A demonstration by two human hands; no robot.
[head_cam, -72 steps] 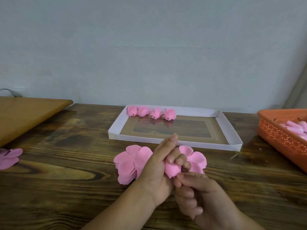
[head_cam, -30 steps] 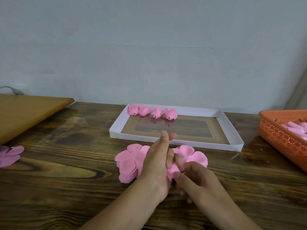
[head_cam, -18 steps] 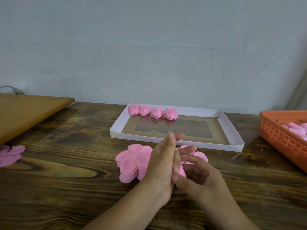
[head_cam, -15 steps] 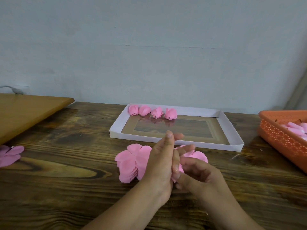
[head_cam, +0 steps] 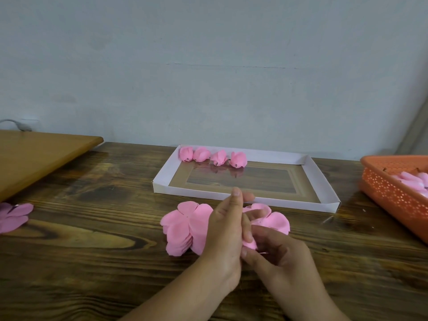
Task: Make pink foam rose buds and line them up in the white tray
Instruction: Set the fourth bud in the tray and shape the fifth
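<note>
Two hands rolled a pink foam petal piece into a bud, low over a dark wooden worktop.

The left hand stood on edge with fingers nearly straight, pressing the small pink bud-in-progress against the right hand, whose curled fingers and thumb pinched it from below. Over the last couple of seconds the loose petal that had stuck out between the fingers had been tucked inward, leaving only a small pink fold visible, so the bud seemed close to finished. Flat petal stacks lay just behind the hands, one left and one right. Beyond them sat the white tray, four finished buds still lined along its far left edge, unchanged. An orange basket holding pink pieces stood far right.
</note>
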